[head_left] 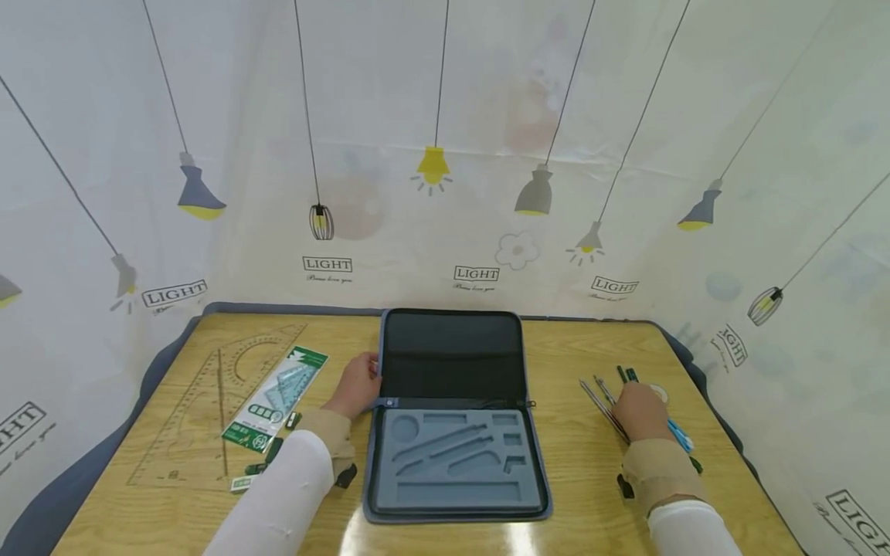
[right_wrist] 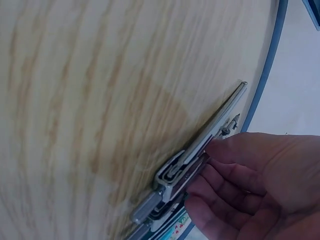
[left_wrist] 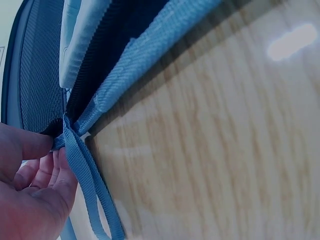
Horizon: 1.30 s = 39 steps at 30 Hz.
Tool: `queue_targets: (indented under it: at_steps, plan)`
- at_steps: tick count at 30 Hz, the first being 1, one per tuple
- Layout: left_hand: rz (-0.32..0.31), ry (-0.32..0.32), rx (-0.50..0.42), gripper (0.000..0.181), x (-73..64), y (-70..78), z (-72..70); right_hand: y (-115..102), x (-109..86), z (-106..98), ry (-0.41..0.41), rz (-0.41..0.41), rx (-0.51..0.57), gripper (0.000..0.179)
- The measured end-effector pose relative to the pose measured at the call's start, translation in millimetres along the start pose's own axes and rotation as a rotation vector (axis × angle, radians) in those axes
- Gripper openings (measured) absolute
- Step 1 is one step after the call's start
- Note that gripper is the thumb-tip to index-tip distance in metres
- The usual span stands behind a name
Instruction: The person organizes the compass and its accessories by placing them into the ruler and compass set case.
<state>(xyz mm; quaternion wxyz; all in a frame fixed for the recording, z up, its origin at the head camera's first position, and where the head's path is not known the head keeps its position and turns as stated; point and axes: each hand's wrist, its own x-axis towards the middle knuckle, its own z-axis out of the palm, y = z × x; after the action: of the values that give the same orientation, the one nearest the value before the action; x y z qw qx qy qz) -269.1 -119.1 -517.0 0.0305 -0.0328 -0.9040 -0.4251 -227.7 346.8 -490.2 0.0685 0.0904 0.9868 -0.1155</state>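
An unzipped blue case (head_left: 545, 483) lies in the head view, its dark lid (head_left: 452, 355) folded back and a grey-blue insert (head_left: 424, 500) with shaped hollows in its base. My left hand (head_left: 356, 384) is at the case's left edge by the hinge. In the left wrist view its thumb and fingers pinch the blue fabric edging, beside a hanging strap loop (left_wrist: 92, 185). On the right, my right hand (head_left: 638, 413) pinches a silver compass (right_wrist: 220, 117) between thumb and curled fingers. A second compass (right_wrist: 231, 125) lies alongside, partly hidden by the hand.
Large clear set squares (head_left: 222, 386) and a green-and-white ruler packet (head_left: 243, 428) lie left. Small green items (head_left: 274, 449) and a white eraser (head_left: 242, 483) sit near the left forearm. Dark green pencils (head_left: 630, 374) and a blue item (head_left: 680, 434) surround my right hand. Patterned cloth stands behind the table.
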Motion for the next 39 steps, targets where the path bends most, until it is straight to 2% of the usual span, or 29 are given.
queue_targets:
  at_steps: [7,12,16,22,28,35,39]
  plan:
    - [-0.001,0.006,0.007,0.036,1.1,-2.6,2.3,-2.8,4.1,2.0,0.0,-0.018,-0.003,0.023]
    - [0.002,0.01,-0.01,0.036,0.1,-2.0,1.7,-6.7,7.9,3.8,0.032,-0.03,0.026,0.028]
    - [0.003,0.013,-0.011,0.037,-0.3,-2.4,1.2,-15.0,9.5,1.8,0.065,-0.075,0.027,0.03]
    - [0.02,0.021,-0.008,0.036,-0.9,-1.6,1.2,-33.3,5.8,-2.7,0.094,-0.158,0.063,0.019]
    - [0.033,0.031,-0.002,0.035,-1.5,-1.8,1.5,-53.4,0.6,-2.9,0.097,-0.23,0.145,0.019]
    - [0.028,0.029,-0.006,0.034,-1.8,-1.6,1.8,-81.3,-6.0,-2.1,0.193,-0.363,0.052,0.008]
    - [0.025,0.03,-0.006,0.035,-1.9,-1.3,1.5,-98.6,-12.9,-1.6,0.234,-0.448,0.041,0.005]
